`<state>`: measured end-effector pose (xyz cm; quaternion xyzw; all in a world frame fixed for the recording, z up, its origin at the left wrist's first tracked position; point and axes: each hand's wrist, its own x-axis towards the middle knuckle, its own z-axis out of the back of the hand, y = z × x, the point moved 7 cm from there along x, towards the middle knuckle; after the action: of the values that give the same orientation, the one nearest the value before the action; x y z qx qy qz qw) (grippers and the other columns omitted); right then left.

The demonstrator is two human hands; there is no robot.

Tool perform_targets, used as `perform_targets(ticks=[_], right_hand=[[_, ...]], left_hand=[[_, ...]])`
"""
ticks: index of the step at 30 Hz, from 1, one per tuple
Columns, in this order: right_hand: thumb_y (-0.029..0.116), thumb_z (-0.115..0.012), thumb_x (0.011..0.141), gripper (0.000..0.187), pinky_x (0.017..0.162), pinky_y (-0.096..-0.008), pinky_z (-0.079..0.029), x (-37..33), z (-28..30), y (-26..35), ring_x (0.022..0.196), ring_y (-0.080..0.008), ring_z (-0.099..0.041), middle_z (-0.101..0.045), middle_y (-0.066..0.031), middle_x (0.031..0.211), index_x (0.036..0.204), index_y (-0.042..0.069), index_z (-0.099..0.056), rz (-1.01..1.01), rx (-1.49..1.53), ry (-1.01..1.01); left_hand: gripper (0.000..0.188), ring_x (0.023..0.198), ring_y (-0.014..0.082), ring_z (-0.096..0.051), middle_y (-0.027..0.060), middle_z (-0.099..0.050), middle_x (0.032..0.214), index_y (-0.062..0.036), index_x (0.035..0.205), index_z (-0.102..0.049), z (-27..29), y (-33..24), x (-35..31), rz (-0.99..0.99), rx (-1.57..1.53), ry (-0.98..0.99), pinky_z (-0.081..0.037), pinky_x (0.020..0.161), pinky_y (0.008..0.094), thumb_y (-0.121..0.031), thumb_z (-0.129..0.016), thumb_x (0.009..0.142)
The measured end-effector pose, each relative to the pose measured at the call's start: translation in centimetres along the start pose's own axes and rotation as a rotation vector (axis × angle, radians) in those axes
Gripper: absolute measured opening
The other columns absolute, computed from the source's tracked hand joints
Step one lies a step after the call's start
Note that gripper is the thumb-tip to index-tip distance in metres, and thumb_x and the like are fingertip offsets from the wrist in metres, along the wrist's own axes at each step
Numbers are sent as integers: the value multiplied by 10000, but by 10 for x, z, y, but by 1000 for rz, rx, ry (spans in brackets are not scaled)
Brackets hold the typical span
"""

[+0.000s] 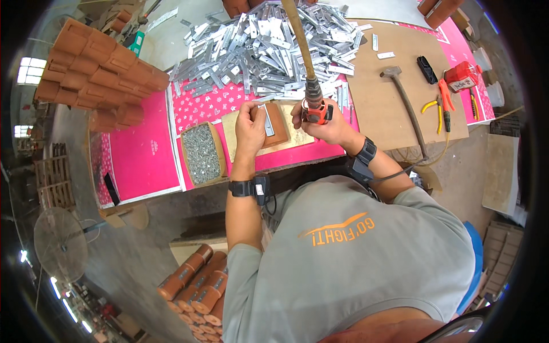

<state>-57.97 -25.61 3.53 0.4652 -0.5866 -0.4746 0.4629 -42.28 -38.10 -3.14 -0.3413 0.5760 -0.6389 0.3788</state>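
On a pale board (231,123) lies a brown block (277,127) with a narrow silver metal plate (267,121) on top. My left hand (250,132) is at the block's left edge, fingers curled, thumb against the plate. My right hand (331,124) is closed around a red and black power driver (317,113) just right of the block. A tan hose (298,37) runs up from the driver. Its tip is hidden from this view. Left of the board stands an open box of small screws (201,154).
A large heap of metal plates (269,48) covers the table's far middle. Stacked brown blocks (97,71) rise at the left. A hammer (403,106), pliers (437,108) and a red container (462,76) lie right on brown cardboard (366,108). More brown pieces (197,286) are piled below.
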Motion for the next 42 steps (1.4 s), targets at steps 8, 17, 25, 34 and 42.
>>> perform_targets(ticks=[8,17,25,34,42], right_hand=[[-6,-606,834,271,721,-291,-535,-2,12,-27,847,-137,-652,-669,-46,940,1100,46,-616,-22,-134,-76],[-9,-582,834,292,702,-303,-548,11,2,-22,871,-204,-661,-637,-107,975,1125,1,-557,1,-18,79],[-1,-578,838,316,700,-292,-537,15,15,-29,860,-201,-645,-626,-120,993,1152,-14,-548,44,-13,84],[74,-602,888,350,778,-319,-518,13,21,-41,948,-201,-587,-578,-100,1060,1222,20,-510,-8,-17,129],[4,-536,874,326,774,-323,-511,11,19,-41,935,-195,-594,-576,-101,1051,1198,25,-511,-15,-7,104]], left_hand=[[190,1054,185,-582,89,-624,1063,-18,1129,-589,1,17,2,-175,11,-89,-460,963,341,-82,-580,949],[172,993,334,-578,161,-633,959,-34,967,-638,109,-82,-81,-410,642,-643,-452,894,445,-155,-669,849],[119,1037,342,-563,171,-643,1002,-20,784,-727,179,-39,-99,34,1278,-648,-449,897,482,-62,-622,745],[117,995,281,-568,111,-645,900,-63,726,-720,165,-42,-93,-103,1402,-579,-426,860,428,-102,-612,751],[156,969,300,-600,139,-670,904,-18,863,-691,169,-40,-100,-198,1258,-631,-444,879,439,-97,-589,776]])
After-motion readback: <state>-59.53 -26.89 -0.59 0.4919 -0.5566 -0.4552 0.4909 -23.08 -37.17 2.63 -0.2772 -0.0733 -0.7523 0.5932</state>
